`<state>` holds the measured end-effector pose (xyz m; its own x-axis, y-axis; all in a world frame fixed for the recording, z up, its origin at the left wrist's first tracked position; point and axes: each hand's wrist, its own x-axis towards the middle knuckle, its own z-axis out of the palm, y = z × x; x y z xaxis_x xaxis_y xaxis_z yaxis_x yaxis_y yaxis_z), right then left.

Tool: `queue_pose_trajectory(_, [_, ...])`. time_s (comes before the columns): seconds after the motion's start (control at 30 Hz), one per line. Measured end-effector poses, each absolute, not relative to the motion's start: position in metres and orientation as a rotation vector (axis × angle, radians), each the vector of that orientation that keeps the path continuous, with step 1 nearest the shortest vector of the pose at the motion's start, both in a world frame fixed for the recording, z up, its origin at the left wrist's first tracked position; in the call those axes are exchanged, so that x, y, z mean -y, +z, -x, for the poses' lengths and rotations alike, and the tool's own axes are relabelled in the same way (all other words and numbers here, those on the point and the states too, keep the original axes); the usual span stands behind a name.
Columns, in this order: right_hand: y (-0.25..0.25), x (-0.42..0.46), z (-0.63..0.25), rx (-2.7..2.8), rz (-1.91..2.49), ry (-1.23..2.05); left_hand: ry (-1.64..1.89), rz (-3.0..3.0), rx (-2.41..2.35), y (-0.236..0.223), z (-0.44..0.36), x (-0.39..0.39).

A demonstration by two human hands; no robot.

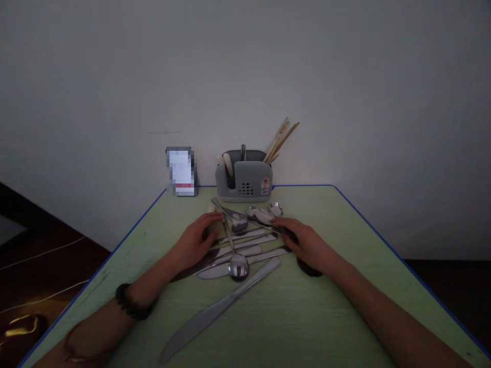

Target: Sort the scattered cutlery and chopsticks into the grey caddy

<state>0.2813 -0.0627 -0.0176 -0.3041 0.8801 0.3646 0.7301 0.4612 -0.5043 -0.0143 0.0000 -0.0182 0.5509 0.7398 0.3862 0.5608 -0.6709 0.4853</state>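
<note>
A jumble of metal cutlery lies between my two hands on the green table. My left hand [196, 239] rests at its left side, thumb apart from the stretched fingers, the fingertips by the handle of a large spoon [238, 267]. My right hand [301, 237] is at the right side, fingers stretched and touching or just over the small spoons [264, 215]; what lies under its palm is partly hidden. Several table knives [245, 240] lie crosswise in the middle. Nearest me, a long knife [215, 312] slants apart from the pile.
A grey cutlery holder [245, 179] stands at the table's back edge against the wall, with chopsticks [283, 140] leaning out on its right. A phone with a blurred screen [182, 171] stands to its left. The green table [345, 306] has a blue edge.
</note>
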Motion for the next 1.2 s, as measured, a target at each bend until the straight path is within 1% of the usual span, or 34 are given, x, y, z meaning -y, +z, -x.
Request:
queue_pose_trajectory(0.17, [-0.019, 0.063, -0.282, 2.086, 1.316, 0.211, 1.041, -2.497, -1.051, -0.014, 0.016, 0.002])
queue_pose_trajectory(0.37, [-0.018, 0.066, -0.282, 2.013, 1.430, 0.098, 1.093, -2.562, -0.985, -0.007, 0.009, 0.012])
queue_pose_trajectory(0.5, [-0.013, 0.071, -0.280, 2.131, 1.631, 0.093, 1.077, -2.612, -0.974, -0.008, 0.007, 0.014])
queue_pose_trajectory(0.6, [-0.008, 0.074, -0.277, 2.159, 1.701, 0.128, 1.083, -2.657, -0.944, -0.010, 0.006, 0.012])
queue_pose_trajectory(0.67, [-0.006, 0.074, -0.277, 2.147, 1.712, 0.149, 1.084, -2.651, -0.909, -0.013, 0.006, 0.010])
queue_pose_trajectory(0.8, [-0.005, 0.074, -0.278, 2.162, 1.735, 0.211, 0.968, -2.584, -0.894, -0.019, 0.008, 0.008])
queue_pose_trajectory(0.9, [-0.006, 0.074, -0.278, 2.172, 1.747, 0.182, 0.921, -2.553, -0.919, -0.021, 0.010, 0.008])
queue_pose_trajectory(1.2, [-0.006, 0.071, -0.277, 2.060, 1.773, 0.237, 0.877, -2.482, -1.100, -0.015, 0.011, 0.011])
